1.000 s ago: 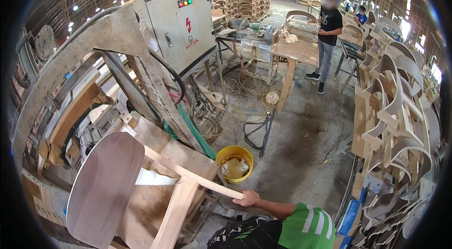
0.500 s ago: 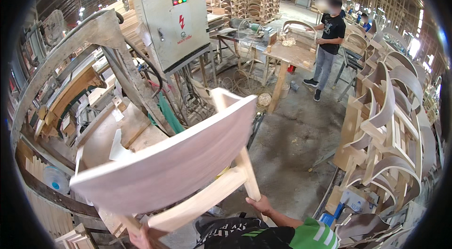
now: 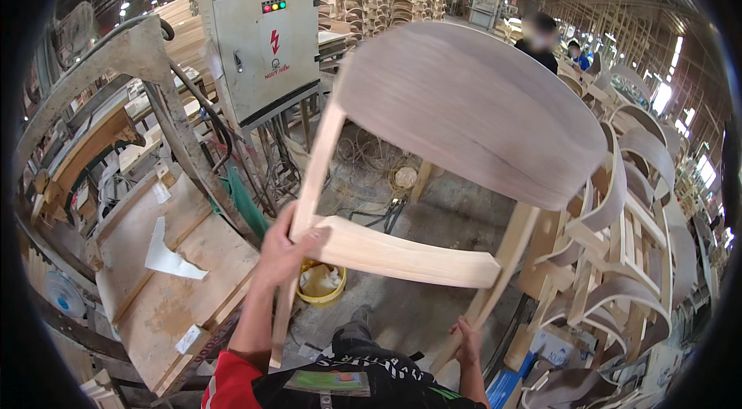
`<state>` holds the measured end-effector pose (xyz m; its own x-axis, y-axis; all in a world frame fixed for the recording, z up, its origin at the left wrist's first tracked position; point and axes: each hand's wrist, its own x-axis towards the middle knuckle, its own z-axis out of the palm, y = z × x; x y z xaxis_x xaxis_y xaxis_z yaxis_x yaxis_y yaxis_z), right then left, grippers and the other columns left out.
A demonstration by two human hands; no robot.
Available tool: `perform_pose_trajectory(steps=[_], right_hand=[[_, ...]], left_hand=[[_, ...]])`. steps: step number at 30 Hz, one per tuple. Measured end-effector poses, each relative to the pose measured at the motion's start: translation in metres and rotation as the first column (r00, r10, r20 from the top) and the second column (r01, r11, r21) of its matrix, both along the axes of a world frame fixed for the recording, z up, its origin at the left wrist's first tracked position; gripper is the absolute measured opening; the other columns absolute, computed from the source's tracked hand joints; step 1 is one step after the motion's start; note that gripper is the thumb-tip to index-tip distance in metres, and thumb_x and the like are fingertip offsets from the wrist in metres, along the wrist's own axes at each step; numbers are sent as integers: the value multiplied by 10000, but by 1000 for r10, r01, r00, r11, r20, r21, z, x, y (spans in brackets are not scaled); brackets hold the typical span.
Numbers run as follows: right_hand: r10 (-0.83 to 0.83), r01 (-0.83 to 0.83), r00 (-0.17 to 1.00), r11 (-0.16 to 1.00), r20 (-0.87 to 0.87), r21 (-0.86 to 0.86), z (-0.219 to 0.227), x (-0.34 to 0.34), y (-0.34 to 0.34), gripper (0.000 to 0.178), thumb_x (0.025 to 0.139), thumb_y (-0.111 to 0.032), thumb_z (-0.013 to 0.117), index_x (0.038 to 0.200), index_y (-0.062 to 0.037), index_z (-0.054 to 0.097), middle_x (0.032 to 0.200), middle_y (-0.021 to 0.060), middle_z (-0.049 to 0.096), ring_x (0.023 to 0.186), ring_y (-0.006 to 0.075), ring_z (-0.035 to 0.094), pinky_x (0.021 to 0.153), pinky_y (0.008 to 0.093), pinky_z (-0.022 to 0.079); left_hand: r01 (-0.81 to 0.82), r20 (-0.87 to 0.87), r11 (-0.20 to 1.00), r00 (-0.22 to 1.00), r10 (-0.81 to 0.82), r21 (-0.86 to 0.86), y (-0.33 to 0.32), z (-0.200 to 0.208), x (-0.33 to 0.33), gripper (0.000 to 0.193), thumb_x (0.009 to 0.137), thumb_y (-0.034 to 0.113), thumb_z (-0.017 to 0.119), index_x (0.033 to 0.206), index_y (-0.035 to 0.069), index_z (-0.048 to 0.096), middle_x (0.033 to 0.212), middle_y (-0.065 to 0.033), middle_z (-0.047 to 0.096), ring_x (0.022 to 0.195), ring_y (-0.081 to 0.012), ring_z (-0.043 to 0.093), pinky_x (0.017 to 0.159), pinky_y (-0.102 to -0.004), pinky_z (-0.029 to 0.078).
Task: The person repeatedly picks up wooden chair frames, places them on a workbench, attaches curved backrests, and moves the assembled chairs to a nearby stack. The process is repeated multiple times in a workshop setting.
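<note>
A wooden chair back frame (image 3: 417, 251) is held up in front of me, tilted. Its wide, curved grey-brown backrest panel (image 3: 471, 103) is at the far end, joined to two pale posts with a pale crossrail between them. My left hand (image 3: 286, 247) is closed round the left post where the crossrail meets it, thumb over the rail. Lower down, my right hand (image 3: 466, 341) grips the right post near its bottom end. The panel hides part of the workshop behind it.
A plywood-topped bench (image 3: 170, 308) with a white paper scrap stands at left beside a metal machine frame (image 3: 139, 53). Behind is a grey electrical cabinet (image 3: 267, 53). Stacked chair frames (image 3: 641, 231) line the right. A yellow bucket (image 3: 321, 297) sits on the floor. A co-worker (image 3: 539, 42) is beyond the panel.
The chair back frame has swung from the left over the bench to the right, its panel now further away and higher. Both hands still hold it; the left arm has come into view.
</note>
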<state>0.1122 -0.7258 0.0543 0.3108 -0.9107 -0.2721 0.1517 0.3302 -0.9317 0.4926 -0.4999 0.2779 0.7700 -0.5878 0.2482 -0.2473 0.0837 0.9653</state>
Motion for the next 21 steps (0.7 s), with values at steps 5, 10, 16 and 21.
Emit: perform_pose_trajectory(steps=[5,10,16,21], right_hand=[[-265,266,958,964,-113,-11,-2,-1,-58,333,857,-143,782,1088,13,601,795,59,599,622,186,614,583,334,539],[-348,336,927,936,-139,-100,-18,33,-124,266,850,-67,770,1051,18,619,779,65,620,593,179,613,539,329,517],[-298,306,912,952,-282,-15,-21,99,-197,272,844,-68,768,1049,15,609,772,53,610,588,175,601,529,331,517],[-300,307,941,952,-157,16,-25,165,-252,271,856,-90,769,1035,4,587,765,52,591,606,173,590,537,341,508]], left_hand=[[159,-106,941,985,-133,297,-73,-99,31,777,846,395,857,1439,8,536,1170,-113,707,1016,-176,657,912,-336,534],[-57,-59,787,991,118,615,-131,-218,50,525,824,435,799,1160,41,712,1011,-210,752,967,-353,733,869,-429,563],[-52,-2,722,997,73,690,-227,-203,139,469,822,451,738,1102,75,746,955,-241,741,936,-425,725,819,-492,572],[-85,75,699,996,44,710,-297,-177,208,439,824,452,746,1052,78,762,937,-235,743,929,-424,724,815,-485,568]])
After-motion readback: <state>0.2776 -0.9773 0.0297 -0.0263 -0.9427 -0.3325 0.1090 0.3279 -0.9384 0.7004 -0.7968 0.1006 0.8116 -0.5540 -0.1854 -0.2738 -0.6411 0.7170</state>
